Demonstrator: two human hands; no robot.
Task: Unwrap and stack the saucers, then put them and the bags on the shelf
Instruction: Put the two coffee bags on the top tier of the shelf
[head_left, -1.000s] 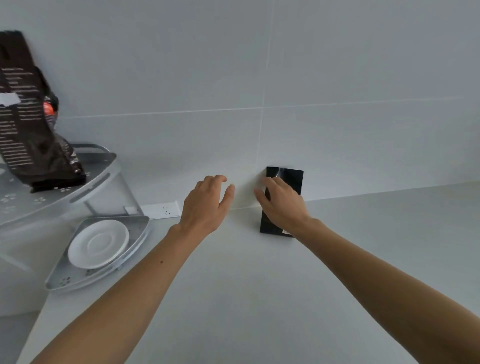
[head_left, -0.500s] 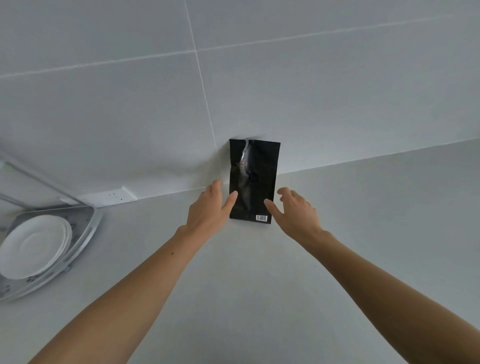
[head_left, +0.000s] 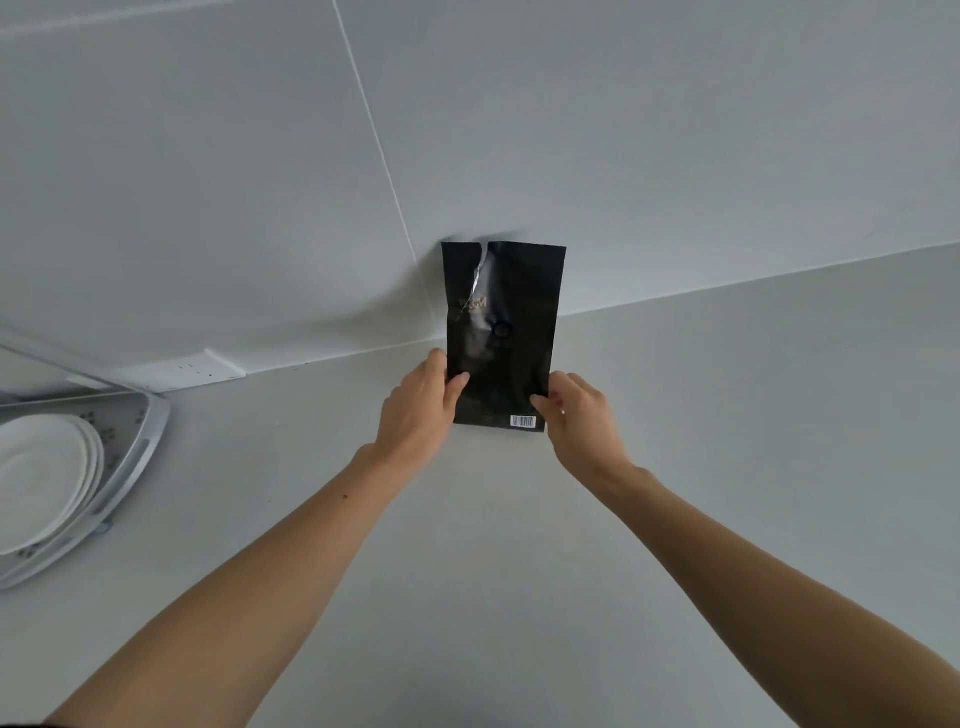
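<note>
The left hand (head_left: 415, 415) pinches the lower left edge of the flat black foil bag (head_left: 501, 332), thumb in front; the right hand (head_left: 582, 415) clamps the lower right edge. The bag stands against the grey wall (head_left: 519, 130), torn at its top. Lifting evenly should keep it from sagging. Left of the bag, white stacked saucers (head_left: 41, 478) sit on the grey corner shelf (head_left: 148, 447).
</note>
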